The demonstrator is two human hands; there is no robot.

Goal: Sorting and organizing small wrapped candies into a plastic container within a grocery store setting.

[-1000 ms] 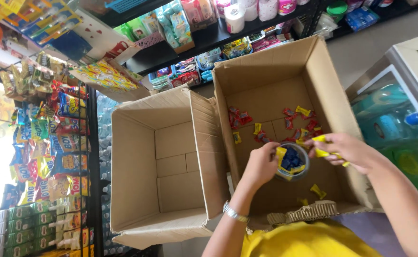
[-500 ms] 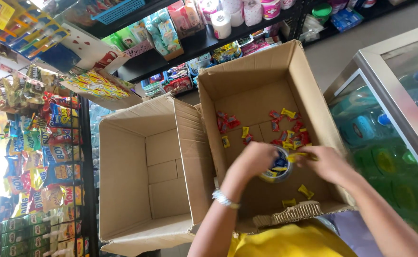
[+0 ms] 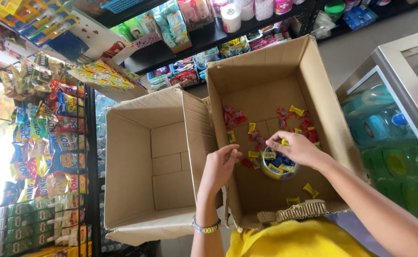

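round clear tub (image 3: 278, 167) of blue and yellow sweets under right hand (image 3: 298, 148)

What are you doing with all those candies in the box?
A person in a yellow top is reaching into the right cardboard box, where small red and yellow wrapped candies lie scattered on the bottom. The right hand is over a small round container of blue and yellow candies, fingers pinched at its top. The left hand, with a wristwatch, is at that box's left wall beside the container. The left cardboard box beside it is empty.
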